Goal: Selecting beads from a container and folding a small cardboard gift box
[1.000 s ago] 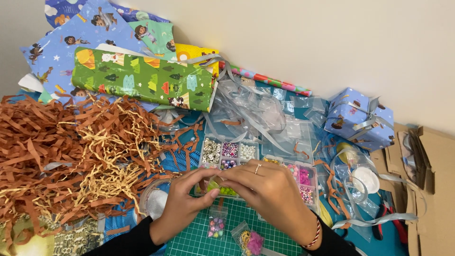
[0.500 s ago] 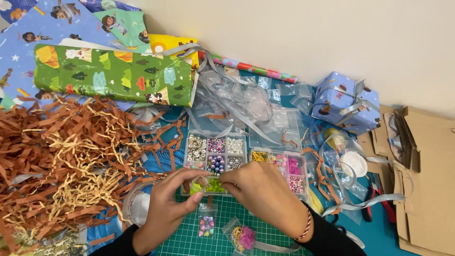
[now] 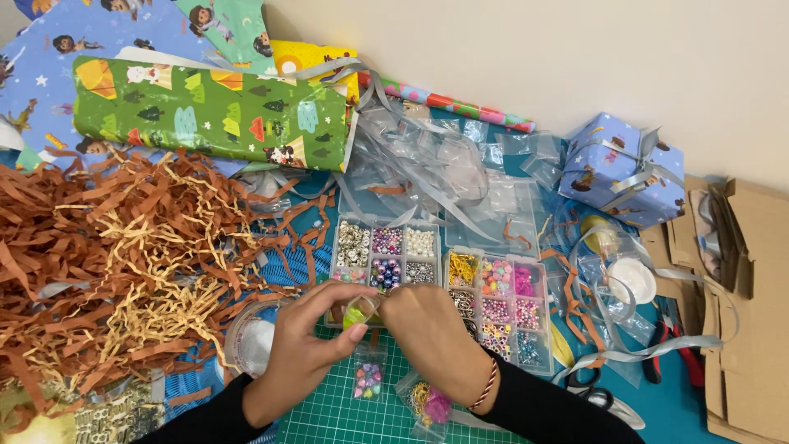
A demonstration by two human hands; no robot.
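Wall: plain cream, it ran behind the whole cluttered surface, which was teal where it showed.
Shredded paper (image 3: 123, 263): a big brown and tan heap filled the left side, spilling toward the bead boxes.
Wrapping paper: a green roll (image 3: 205, 119) printed with trees and tents lay across the top left, on blue cartoon-print sheets (image 3: 49, 57); a thin pink dotted roll (image 3: 460, 107) ran along the wall.
Cardboard (image 3: 748, 288): flattened brown pieces were stacked at the right edge.
Wrapped box (image 3: 620, 177): a blue-papered parcel tied with grey ribbon sat near the wall, right of centre.
Clear bags (image 3: 436, 173): a loose pile of plastic pouches and grey ribbon lay above the bead boxes.
Cutting mat (image 3: 337, 411): green and gridded, it lay under both wrists.
Bead boxes: one clear organiser (image 3: 386, 255) with silver, pink and pearl beads stood just left of a second (image 3: 509, 308) with pink and mixed beads (the two looked to be touching).
Left hand (image 3: 300, 349): fingers were curled, thumb and forefinger pinched on a small clear bag of yellow-green beads (image 3: 357, 314).
Right hand (image 3: 431, 329): it met the left over the mat's top edge, fingertips closed on the same little bag, a red-and-white cord at the wrist.
Held bag: it sat between the two hands, just in front of the left organiser.
Small pouches: one with pastel beads (image 3: 367, 380) and one with pink and gold bits (image 3: 429, 403) lay on the mat below the hands.
Pliers (image 3: 670, 349): red-handled, they lay beside the cardboard.
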